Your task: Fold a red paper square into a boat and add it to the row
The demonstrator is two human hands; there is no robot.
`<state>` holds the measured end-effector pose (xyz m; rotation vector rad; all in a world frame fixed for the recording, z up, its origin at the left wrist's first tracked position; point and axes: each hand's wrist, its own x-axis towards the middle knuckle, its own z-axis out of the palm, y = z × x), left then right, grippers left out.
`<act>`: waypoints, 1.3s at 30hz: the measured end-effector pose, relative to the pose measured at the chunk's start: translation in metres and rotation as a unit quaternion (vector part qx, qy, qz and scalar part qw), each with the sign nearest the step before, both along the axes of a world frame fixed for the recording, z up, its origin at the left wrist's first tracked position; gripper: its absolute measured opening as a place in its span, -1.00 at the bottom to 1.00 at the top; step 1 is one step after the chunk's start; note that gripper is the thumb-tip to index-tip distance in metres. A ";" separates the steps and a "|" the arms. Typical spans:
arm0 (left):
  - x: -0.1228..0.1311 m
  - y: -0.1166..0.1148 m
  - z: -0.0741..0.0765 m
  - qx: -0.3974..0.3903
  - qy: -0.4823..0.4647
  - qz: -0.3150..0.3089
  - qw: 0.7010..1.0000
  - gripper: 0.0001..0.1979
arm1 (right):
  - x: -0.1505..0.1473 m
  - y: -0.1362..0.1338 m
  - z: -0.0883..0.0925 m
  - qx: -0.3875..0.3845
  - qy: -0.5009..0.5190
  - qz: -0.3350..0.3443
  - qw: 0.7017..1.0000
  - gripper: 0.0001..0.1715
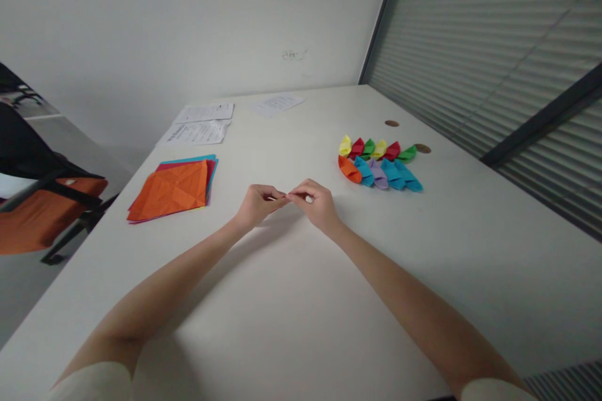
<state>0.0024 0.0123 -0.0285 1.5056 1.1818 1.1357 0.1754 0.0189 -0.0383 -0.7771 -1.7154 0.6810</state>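
Note:
Above the middle of the white table [291, 301], my left hand [261, 203] and my right hand [317, 203] meet at the fingertips. Both are closed in a pinch, thumbs against forefingers. What they pinch, if anything, is hidden; only a faint reddish trace shows under the left fingers. To the right of my right hand lie two rows of folded paper pieces [376, 163], yellow, red and green behind, orange, blue and lilac in front. Left of my left hand is a stack of coloured paper sheets [176, 188], an orange creased sheet on top.
Printed papers [200, 131] lie at the table's back left, and another sheet [277, 104] lies near the wall. Two round brown spots [392, 123] mark the right side of the tabletop, near the window blinds [498, 44]. An orange chair [47, 213] stands at the left.

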 end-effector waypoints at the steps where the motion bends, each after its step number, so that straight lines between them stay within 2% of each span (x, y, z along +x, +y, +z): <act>1: 0.000 0.000 0.001 0.002 0.001 -0.003 1.000 -0.73 | 0.000 0.000 0.000 0.002 0.000 0.001 1.000 -0.83; 9: -0.001 -0.001 0.009 -0.013 0.031 -0.047 0.998 -0.73 | -0.001 0.000 -0.005 0.009 -0.003 0.026 1.000 -0.83; 12: -0.003 -0.002 0.012 -0.029 0.064 -0.063 0.996 -0.74 | -0.002 0.001 -0.008 -0.018 0.007 0.039 0.999 -0.81; 19: -0.002 -0.003 0.008 -0.031 0.086 -0.042 0.995 -0.69 | -0.002 0.002 -0.008 -0.075 0.047 0.054 0.995 -0.77; 25: -0.006 -0.003 0.015 -0.037 0.111 -0.098 0.988 -0.67 | 0.003 0.008 -0.006 -0.115 0.066 0.033 0.991 -0.71; 27: -0.012 0.001 0.017 0.005 0.152 -0.070 0.986 -0.62 | 0.008 0.014 -0.007 -0.139 0.097 0.001 0.986 -0.70; 28: -0.014 0.004 0.017 0.020 0.162 -0.055 0.985 -0.66 | 0.010 0.017 -0.008 -0.152 0.112 -0.016 0.982 -0.69; 32: -0.019 0.012 0.014 -0.014 0.123 -0.036 0.992 -0.73 | 0.017 0.024 -0.014 -0.192 0.147 -0.045 0.969 -0.65; 36: -0.017 0.013 0.012 -0.024 0.083 -0.036 0.996 -0.75 | 0.016 0.023 -0.017 -0.219 0.159 -0.027 0.962 -0.58; 39: -0.017 0.011 0.011 -0.014 0.082 -0.043 0.996 -0.75 | 0.015 0.020 -0.016 -0.243 0.115 -0.003 0.963 -0.50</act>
